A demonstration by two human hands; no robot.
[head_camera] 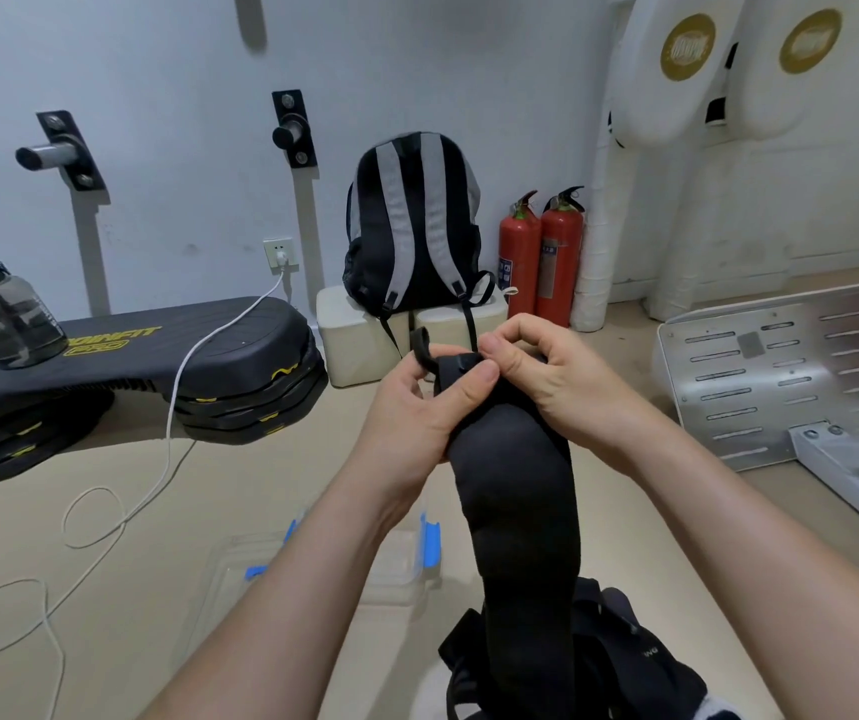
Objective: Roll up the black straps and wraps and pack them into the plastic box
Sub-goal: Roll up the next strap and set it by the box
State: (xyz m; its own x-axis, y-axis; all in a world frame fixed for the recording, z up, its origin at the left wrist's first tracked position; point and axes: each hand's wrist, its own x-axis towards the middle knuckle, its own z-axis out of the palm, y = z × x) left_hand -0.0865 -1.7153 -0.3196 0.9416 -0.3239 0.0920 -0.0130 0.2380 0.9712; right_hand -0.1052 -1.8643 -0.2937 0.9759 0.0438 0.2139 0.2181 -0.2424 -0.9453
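Both the left hand (411, 407) and right hand (546, 376) are pinching the top end of a wide black fabric wrap (515, 485), apparently starting its roll, above the clear plastic box with blue clips (401, 569). The trailing length is hanging into the black pile (624, 662); snagging there could loosen the roll.

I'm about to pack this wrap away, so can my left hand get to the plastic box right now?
Probably yes, once freed: the plastic box lies on the floor just below the left hand, with nothing between. For now that hand grips the black wrap.
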